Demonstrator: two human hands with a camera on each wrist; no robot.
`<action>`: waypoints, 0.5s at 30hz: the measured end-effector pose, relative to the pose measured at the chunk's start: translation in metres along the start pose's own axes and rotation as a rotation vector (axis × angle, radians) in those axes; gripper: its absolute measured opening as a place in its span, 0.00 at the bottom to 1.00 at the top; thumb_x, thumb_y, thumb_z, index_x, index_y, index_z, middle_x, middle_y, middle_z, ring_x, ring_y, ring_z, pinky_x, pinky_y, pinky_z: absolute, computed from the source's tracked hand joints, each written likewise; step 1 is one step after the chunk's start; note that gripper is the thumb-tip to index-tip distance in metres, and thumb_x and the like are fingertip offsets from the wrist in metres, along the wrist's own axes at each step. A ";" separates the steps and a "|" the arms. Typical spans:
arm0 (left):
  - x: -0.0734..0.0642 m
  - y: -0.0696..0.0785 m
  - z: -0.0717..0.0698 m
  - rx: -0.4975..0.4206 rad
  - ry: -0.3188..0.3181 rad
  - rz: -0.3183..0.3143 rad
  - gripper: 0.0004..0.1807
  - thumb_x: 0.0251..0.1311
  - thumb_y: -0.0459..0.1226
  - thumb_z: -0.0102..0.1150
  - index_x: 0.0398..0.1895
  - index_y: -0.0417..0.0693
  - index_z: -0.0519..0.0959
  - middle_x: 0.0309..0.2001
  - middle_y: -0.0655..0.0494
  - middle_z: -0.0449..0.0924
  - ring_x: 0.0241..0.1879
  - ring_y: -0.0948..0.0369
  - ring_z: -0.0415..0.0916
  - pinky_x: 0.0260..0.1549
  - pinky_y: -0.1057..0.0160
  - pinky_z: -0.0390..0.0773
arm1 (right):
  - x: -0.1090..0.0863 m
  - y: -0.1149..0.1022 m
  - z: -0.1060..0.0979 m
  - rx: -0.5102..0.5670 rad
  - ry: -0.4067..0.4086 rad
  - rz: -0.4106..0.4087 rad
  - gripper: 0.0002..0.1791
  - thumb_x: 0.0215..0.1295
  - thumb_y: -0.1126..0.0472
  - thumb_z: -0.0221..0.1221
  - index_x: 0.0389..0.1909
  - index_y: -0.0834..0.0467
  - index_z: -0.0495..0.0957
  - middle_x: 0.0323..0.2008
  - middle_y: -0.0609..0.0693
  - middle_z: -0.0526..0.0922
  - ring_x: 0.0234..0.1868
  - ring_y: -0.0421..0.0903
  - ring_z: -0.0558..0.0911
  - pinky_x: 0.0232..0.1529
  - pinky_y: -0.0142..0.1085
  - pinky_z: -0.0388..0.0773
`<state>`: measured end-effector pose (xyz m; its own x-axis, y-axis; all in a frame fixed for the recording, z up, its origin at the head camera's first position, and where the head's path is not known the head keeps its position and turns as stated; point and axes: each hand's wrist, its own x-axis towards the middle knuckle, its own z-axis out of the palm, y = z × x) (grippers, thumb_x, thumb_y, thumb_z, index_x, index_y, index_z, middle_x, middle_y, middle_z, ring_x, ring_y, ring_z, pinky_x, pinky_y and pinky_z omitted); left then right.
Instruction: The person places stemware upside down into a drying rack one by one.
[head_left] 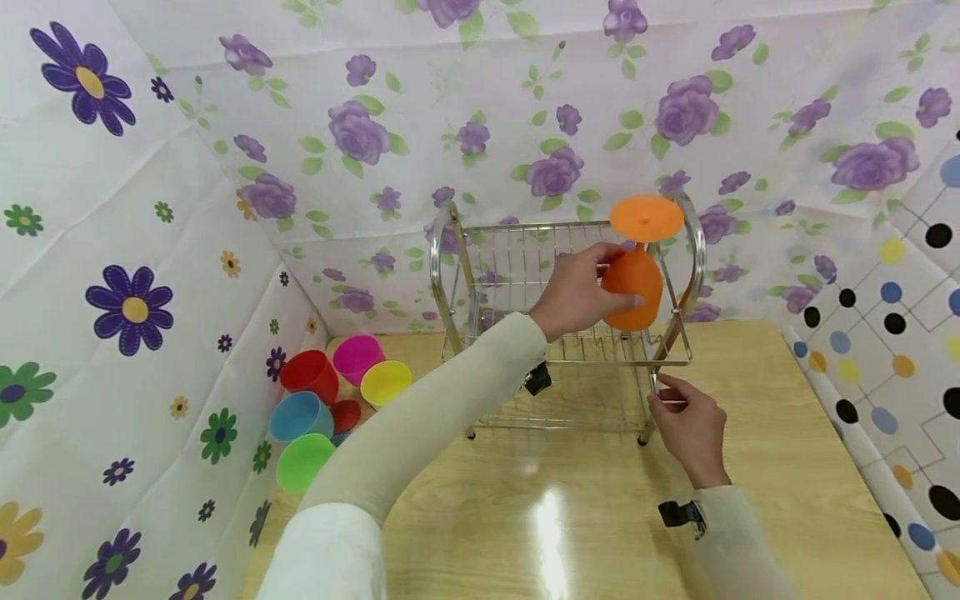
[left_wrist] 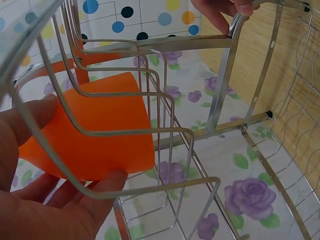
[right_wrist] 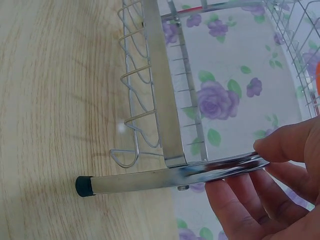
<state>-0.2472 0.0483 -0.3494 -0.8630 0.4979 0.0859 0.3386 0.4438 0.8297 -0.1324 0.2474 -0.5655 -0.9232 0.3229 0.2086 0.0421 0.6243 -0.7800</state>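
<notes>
My left hand (head_left: pixel 581 292) grips an orange goblet (head_left: pixel 636 292) by its bowl. The goblet is upside down, its round foot on top, at the right end of a metal dish rack's (head_left: pixel 570 362) upper tier. In the left wrist view the bowl's rim points down among the wires, and the thumb and fingers of the left hand (left_wrist: pixel 65 200) lie on either side of the bowl. My right hand (head_left: pixel 690 425) holds the rack's front right leg. The right wrist view has the thumb and fingers of that hand (right_wrist: pixel 270 185) pinching the chrome leg (right_wrist: pixel 225 170).
On the left of the wooden table (head_left: pixel 465 517) stand several cups: red (head_left: pixel 309 375), magenta (head_left: pixel 358 358), yellow (head_left: pixel 386 383), blue (head_left: pixel 300 417) and green (head_left: pixel 303 462). A small red piece (head_left: pixel 345 415) lies among them. Flowered cloth hangs behind the rack.
</notes>
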 end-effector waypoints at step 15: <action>0.004 0.003 0.004 0.083 -0.031 -0.031 0.42 0.62 0.44 0.77 0.78 0.52 0.68 0.72 0.58 0.76 0.69 0.58 0.77 0.62 0.61 0.84 | 0.001 0.000 -0.001 0.024 -0.005 0.054 0.20 0.72 0.58 0.66 0.64 0.54 0.85 0.43 0.58 0.90 0.37 0.52 0.89 0.27 0.26 0.81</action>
<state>-0.2481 0.0548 -0.3487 -0.8621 0.5049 0.0431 0.3428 0.5185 0.7833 -0.1333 0.2481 -0.5648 -0.9216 0.3523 0.1630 0.0828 0.5886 -0.8042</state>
